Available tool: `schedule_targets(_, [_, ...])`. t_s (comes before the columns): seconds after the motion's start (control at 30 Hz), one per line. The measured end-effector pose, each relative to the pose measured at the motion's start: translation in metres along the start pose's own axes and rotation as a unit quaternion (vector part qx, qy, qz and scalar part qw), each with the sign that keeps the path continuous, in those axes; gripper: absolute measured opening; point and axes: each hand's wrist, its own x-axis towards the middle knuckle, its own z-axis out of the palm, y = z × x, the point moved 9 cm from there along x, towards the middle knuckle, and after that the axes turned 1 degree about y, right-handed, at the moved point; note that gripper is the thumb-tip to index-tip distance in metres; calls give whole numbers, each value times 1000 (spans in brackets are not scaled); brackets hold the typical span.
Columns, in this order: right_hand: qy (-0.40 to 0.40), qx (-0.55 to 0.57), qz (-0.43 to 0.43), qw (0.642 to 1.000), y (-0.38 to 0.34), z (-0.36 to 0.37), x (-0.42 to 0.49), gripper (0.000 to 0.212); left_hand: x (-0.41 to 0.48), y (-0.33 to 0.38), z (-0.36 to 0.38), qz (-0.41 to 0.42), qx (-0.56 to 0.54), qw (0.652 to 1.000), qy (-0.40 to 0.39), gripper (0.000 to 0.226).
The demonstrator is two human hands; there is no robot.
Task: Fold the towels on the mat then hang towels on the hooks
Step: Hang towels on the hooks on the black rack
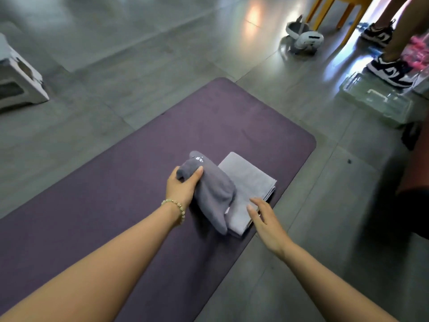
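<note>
A purple mat lies on the grey floor. Near its right edge sits a light grey towel, folded flat into a rectangle. A darker grey towel lies bunched beside and partly over it. My left hand grips the upper end of the dark towel, fingers curled round the cloth. With fingers straight, my right hand hovers over the near corner of the light towel; whether it touches is unclear. No hooks are in view.
A clear plastic box stands on the floor right of the mat. A person's legs and black-and-white sneakers are at the top right, beside yellow chair legs and a white headset. A white step stool sits far left.
</note>
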Motion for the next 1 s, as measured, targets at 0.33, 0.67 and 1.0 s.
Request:
schedule_targets(0.33, [-131,22,-110,985,-295,-14,-127,67,-158,225,-168,42,92,992,69,26])
schedule_targets(0.67, [-408,-241,-367,801,-538,59,-332,54,-367,380,-306,33,160,985,54,22])
schedule_targets(1.0, [-552,-160,-462,676,-581,137,-604,25,-649,369,-447,76,79,931,347,44])
